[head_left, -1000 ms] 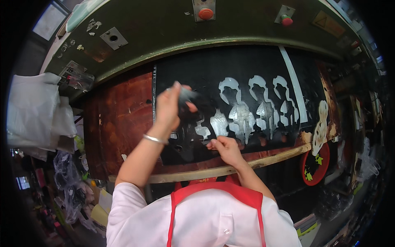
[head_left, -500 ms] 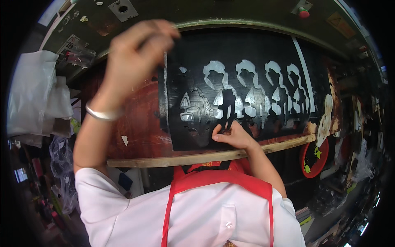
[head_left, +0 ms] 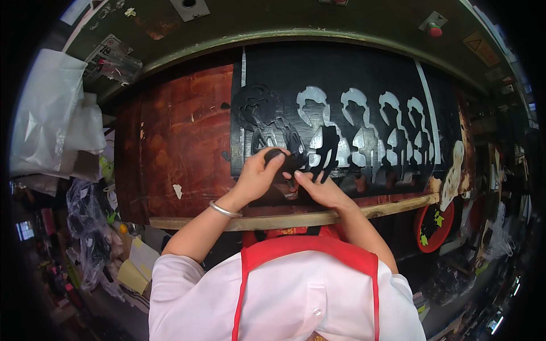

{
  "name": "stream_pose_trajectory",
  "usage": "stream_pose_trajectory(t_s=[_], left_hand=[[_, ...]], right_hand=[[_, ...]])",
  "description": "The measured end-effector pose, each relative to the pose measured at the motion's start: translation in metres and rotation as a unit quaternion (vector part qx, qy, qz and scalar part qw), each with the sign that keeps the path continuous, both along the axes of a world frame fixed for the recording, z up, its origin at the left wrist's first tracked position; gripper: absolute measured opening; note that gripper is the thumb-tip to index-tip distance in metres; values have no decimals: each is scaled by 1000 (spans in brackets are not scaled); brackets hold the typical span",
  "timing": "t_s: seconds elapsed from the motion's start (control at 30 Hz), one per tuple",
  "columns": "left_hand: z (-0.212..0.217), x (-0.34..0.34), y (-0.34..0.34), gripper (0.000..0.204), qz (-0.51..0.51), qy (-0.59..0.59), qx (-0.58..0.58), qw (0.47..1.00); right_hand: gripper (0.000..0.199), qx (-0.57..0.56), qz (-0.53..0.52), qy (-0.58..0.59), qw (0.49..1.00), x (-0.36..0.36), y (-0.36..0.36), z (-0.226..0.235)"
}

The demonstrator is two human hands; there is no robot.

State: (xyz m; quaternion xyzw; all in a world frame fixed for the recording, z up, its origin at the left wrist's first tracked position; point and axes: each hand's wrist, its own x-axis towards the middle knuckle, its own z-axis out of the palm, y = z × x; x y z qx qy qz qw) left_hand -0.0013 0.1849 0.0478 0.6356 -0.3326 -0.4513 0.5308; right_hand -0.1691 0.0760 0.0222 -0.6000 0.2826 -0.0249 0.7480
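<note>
A black sheet with a row of figure-shaped cut-outs lies on the worktable; pale grey shows through the cut-outs. My left hand, with a bangle at the wrist, is closed at the sheet's near left part, thumb and fingers pinching a small black cut piece. Right beside it, my right hand is closed on a black forked cut piece that sticks up past its fingers. Loose black curved pieces lie over the leftmost cut-out. Some fingertips are hidden by the dark pieces.
A wooden strip runs along the near edge of the reddish-brown table. Clear plastic bags hang at the left. At the right stands a red basin with yellow-green scraps. A green machine beam with a red button borders the back.
My left hand has come down from its raised, blurred place at the upper left to beside my right hand. Dark curved pieces now cover part of the leftmost cut-out. The view has shifted slightly.
</note>
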Motion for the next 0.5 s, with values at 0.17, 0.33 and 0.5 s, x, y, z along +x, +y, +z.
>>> stream_pose_trajectory(t_s=[0.17,0.33,0.5], left_hand=[[21,2,-18,23,30,-47,-3,998],[108,92,-34,32,284,133,-260,913],[188,184,14,39,270,2,-323,907]], right_hand=[[28,-77,20,104,991,7,11,-15],[39,-248,16,149,957,-3,10,-24],[30,-284,26,89,954,-16,12,-4]])
